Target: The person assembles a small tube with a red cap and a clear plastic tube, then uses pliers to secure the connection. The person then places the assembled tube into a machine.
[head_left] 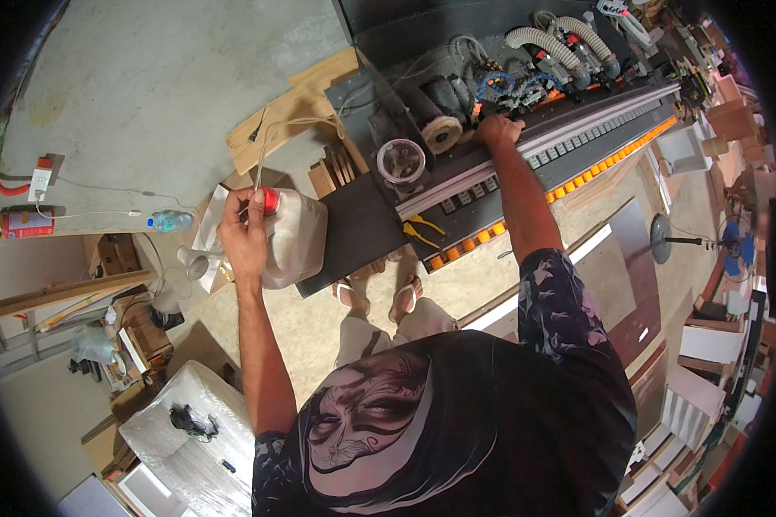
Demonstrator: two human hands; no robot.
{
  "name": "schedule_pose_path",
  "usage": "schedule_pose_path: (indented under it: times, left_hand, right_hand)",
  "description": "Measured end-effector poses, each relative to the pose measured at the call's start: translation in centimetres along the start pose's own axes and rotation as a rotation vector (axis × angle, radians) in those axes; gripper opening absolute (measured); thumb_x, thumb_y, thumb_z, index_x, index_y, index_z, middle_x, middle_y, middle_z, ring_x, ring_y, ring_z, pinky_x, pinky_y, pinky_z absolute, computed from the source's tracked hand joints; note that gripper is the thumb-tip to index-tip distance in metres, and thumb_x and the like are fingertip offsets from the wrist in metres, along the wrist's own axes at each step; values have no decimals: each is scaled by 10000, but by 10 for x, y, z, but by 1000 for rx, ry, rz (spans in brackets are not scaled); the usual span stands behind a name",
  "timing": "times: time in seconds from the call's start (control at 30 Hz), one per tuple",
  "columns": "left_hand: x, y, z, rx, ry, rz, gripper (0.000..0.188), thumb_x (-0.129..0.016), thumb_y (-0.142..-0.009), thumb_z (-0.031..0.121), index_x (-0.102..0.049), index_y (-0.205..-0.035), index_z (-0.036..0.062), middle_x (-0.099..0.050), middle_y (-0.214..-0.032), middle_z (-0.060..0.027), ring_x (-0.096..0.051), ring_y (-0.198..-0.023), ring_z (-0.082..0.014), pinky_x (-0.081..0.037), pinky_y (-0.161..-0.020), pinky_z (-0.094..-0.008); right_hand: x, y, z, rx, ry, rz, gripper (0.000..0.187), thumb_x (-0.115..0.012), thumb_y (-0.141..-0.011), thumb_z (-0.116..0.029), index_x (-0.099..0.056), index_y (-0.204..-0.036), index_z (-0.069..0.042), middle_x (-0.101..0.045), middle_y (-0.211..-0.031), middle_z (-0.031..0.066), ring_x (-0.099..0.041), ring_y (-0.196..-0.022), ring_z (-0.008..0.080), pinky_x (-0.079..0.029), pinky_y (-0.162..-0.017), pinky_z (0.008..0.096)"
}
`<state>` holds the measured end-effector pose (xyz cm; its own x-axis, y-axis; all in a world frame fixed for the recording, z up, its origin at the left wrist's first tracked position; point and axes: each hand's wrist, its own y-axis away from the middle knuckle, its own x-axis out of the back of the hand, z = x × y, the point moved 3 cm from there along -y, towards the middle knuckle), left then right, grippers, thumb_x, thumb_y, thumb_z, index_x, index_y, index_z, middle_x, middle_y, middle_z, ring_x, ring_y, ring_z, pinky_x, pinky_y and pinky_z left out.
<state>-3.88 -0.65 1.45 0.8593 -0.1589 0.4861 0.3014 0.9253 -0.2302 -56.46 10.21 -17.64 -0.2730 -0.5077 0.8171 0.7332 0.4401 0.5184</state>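
On the left, my left hand [243, 231] is closed at the red cap [271, 202] of a whitish plastic jug [300, 237], thumb pressed against the cap. A thin pale hose [261, 155] rises from beside that hand toward the machine. My right arm reaches forward, and my right hand [497, 131] rests on the dark bed of a long machine [457, 185], beside a cylinder with a tan end [441, 134]. Its thumb points right; its other fingers are mostly hidden, so their grip does not show. Yellow-handled pliers [424, 230] lie on the machine's near ledge.
A clear round cup [401, 161] stands on the machine's left end. Ribbed hoses [569, 39] and wiring fill its back. Orange rollers [578, 183] line the front edge. A water bottle [171, 221] and red can [26, 224] are at left; a wrapped package [185, 422] is lower left.
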Motion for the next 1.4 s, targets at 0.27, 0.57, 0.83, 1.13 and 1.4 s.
schedule_pose_path:
  times: [0.27, 0.57, 0.83, 1.13, 1.4]
  left_hand:
    - [1, 1, -2, 31, 45, -21, 242, -687, -1070, 228, -699, -1067, -14, -752, -923, -72, -695, -834, -130, -585, -747, -299]
    - [0, 2, -2, 14, 63, -3, 243, -688, -1070, 224, -687, -1028, -15, -745, -937, -78, -692, -824, -134, -582, -747, -298]
    - [2, 2, -11, 13, 64, -16, 243, -700, -1062, 231, -686, -1030, -10, -759, -1057, -113, -695, -879, -147, -570, -807, -309]
    - [3, 2, -12, -3, 56, -11, 261, -703, -1063, 252, -676, -1023, -5, -769, -1057, -112, -688, -874, -140, -569, -813, -314]
    - [0, 2, -10, 25, 90, -11, 252, -701, -1065, 250, -685, -1021, 2, -766, -978, -82, -695, -873, -132, -573, -813, -311]
  right_hand:
    - [8, 11, 0, 27, -21, -67, 541, -624, -1038, -478, -646, -1491, -183, -542, -1617, 37, -514, -1483, 280, -259, -1235, 585]
    - [-2, 2, 0, 43, 30, 47, 484, -616, -1005, -405, -697, -1433, -194, -619, -1547, 38, -565, -1441, 283, -274, -1198, 566]
    - [-4, -2, 1, 79, 68, -28, 569, -647, -976, -481, -669, -1465, -191, -589, -1575, 53, -527, -1478, 295, -264, -1204, 576]
    - [18, 30, -7, 49, 47, -8, 440, -531, -1088, -343, -666, -1473, -181, -573, -1586, 79, -529, -1471, 302, -251, -1190, 610]
    - [-19, -18, 1, 29, 73, 64, 490, -633, -993, -419, -703, -1424, -195, -624, -1535, 62, -579, -1427, 282, -233, -1197, 637]
